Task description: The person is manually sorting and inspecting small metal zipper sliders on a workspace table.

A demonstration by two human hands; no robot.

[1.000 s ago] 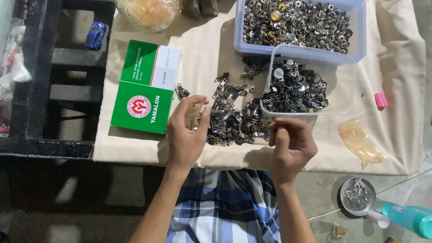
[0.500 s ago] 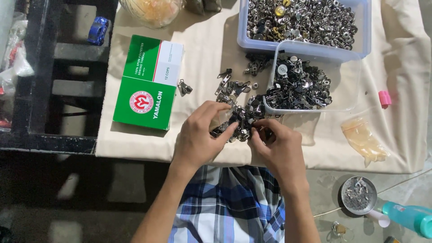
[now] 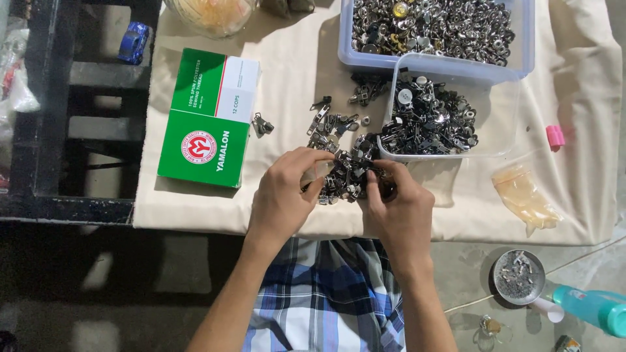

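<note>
Overhead view of two hands at work on one table point(image 3: 195, 208) covered by a cream cloth. We see the left hand point(image 3: 287, 195) and the right hand point(image 3: 399, 207) side by side at the near edge, both over a single loose pile of small dark metal parts point(image 3: 342, 171) lying on the cloth just in front of the clear tray. The left hand's fingers point(image 3: 312, 163) curl down onto the pile, pinched on pieces of it; the right hand's fingers point(image 3: 378, 173) are likewise closed on pieces at the pile's right side. Which single piece each hand holds we cannot tell. We count two plastic containers: one clear tray point(image 3: 502, 104) holding more dark metal parts, touching the pile's far right, and one bluish tub point(image 3: 528, 39) behind it filled with silvery round fittings. One green and white box point(image 3: 208, 124) lies to the left, well apart from the hands, with one stray metal piece point(image 3: 262, 125) beside it. We count one small pink object point(image 3: 555, 135) and one clear plastic bag point(image 3: 525, 199) on the right. On the floor: one round tin point(image 3: 518, 277) and one teal bottle point(image 3: 596, 309).
</note>
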